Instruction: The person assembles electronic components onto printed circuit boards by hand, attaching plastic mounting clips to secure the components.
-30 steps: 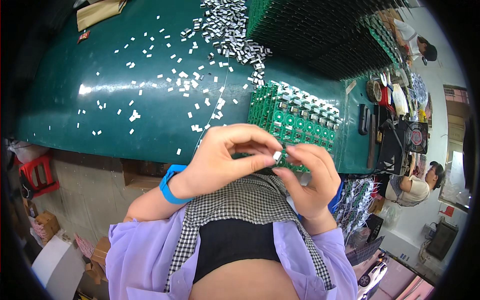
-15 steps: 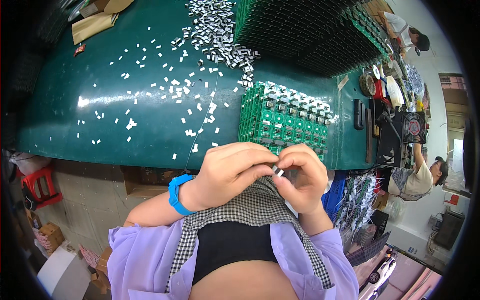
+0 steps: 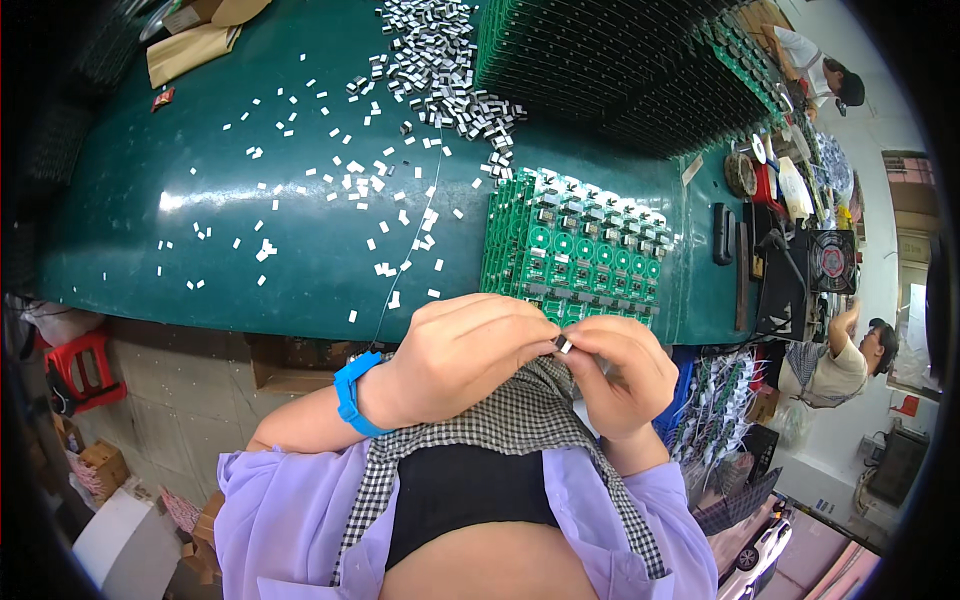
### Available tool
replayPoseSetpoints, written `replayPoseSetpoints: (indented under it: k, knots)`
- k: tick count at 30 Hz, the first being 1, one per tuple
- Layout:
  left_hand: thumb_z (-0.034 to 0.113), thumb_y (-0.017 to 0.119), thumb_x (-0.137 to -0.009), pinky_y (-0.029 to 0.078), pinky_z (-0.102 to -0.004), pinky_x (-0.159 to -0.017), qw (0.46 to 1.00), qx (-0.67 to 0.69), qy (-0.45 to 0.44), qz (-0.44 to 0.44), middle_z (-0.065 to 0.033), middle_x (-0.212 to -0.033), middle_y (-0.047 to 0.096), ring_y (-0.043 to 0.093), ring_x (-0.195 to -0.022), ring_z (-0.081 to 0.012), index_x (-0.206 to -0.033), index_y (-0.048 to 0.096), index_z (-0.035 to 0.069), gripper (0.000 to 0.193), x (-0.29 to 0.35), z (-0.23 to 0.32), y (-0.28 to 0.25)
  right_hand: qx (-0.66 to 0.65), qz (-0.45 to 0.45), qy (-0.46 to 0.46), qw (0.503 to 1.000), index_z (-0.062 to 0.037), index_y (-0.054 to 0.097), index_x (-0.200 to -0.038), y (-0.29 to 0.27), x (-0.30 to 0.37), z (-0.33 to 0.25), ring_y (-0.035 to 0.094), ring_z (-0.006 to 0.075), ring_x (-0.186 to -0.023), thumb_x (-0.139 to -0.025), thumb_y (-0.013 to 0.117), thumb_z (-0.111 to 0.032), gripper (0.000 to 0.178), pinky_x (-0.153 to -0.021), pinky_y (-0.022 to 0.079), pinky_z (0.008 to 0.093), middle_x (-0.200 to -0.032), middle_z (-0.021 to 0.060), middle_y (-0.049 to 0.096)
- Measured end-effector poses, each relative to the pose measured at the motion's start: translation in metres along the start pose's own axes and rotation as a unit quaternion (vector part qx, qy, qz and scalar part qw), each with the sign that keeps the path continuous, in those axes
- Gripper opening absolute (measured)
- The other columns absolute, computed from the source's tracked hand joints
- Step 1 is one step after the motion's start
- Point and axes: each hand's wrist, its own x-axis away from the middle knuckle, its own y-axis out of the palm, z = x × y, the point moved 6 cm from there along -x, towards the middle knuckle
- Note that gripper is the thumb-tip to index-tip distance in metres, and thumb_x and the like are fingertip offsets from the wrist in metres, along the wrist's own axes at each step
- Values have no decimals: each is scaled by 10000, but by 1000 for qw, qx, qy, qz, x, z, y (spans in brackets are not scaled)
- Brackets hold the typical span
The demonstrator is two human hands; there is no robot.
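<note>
Two bare hands meet in front of the body, near the bench's front edge, with one small black-and-white part (image 3: 566,347) between their fingertips. The left hand (image 3: 460,352) has its grip pinched on one side of the part, thumb against fingers; the right hand (image 3: 625,372) pinches it from the other side with thumb and forefinger. A blue wristband (image 3: 352,394) circles the left wrist.

Just beyond the fingers, on the green bench (image 3: 120,240), stands a row of green circuit boards (image 3: 585,255) packed close together. Behind it rises a much larger block of stacked boards (image 3: 610,75), and left of that lies a heap of black-and-white parts (image 3: 428,60). Small white pieces (image 3: 355,183) lie scattered to the heap's left and nearer the body. To the right, well apart from the hands, is a black fan (image 3: 832,263).
</note>
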Motion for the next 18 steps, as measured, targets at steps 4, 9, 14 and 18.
replayPoseSetpoints:
  k: [4,9,14,18]
  knots:
    - [6,747,-679,517,-285,-579,1000,9,4,-7,-94,-769,661,659,-671,-225,-802,650,0,157,-2,-2,-1,-36,-22,18,999,16,644,-872,1,-3,5,659,227,-746,-678,748,54,224,-647,534,297,-833,127,665]
    - [-29,725,-683,517,-298,-590,999,27,-9,-24,-88,-757,652,649,-662,-226,-791,641,6,141,-5,-6,-1,-43,-13,32,998,23,644,-876,1,-2,13,656,229,-764,-684,740,58,218,-651,528,299,-835,125,663]
    - [-39,607,-783,505,-375,-757,981,-185,-65,-1,-144,-981,641,618,-874,-327,-1011,623,-1,232,-30,-66,-40,28,-13,62,998,11,662,-891,-9,-2,19,654,230,-758,-685,732,61,223,-641,526,299,-839,118,657]
    - [-18,586,-775,469,-417,-821,912,-400,-78,-36,-178,-1018,569,548,-973,-340,-1085,582,-21,310,-47,-140,-62,101,-65,34,992,-2,669,-895,0,0,22,642,233,-720,-680,731,54,231,-617,525,301,-838,109,645]
